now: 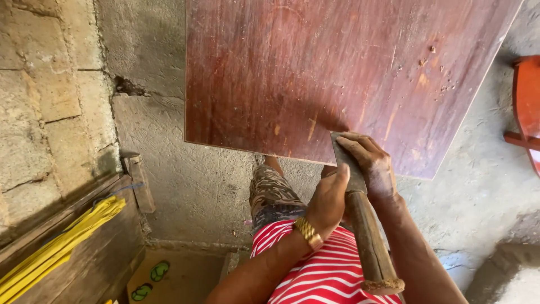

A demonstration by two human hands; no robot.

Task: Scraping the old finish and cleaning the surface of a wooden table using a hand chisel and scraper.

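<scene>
A large reddish-brown board (337, 73) with scratches lies in front of me, its near edge over my lap. Both hands hold a tool with a flat metal blade (344, 155) and a thick wooden handle (370, 247). The blade rests against the board's near edge. My left hand (328, 198), with a gold wristwatch, grips the tool just below the blade. My right hand (372, 164) wraps over the blade's top and side, fingers lying on the board. The handle's worn end points back toward my red-and-white striped shirt.
A rough block wall (39, 101) stands at the left, with wooden planks (101, 247) and yellow strips (56, 247) below it. A short wood offcut (139, 181) leans nearby. Green sandals (151, 280) lie on the floor. An orange-red chair part (526, 107) shows at the right edge.
</scene>
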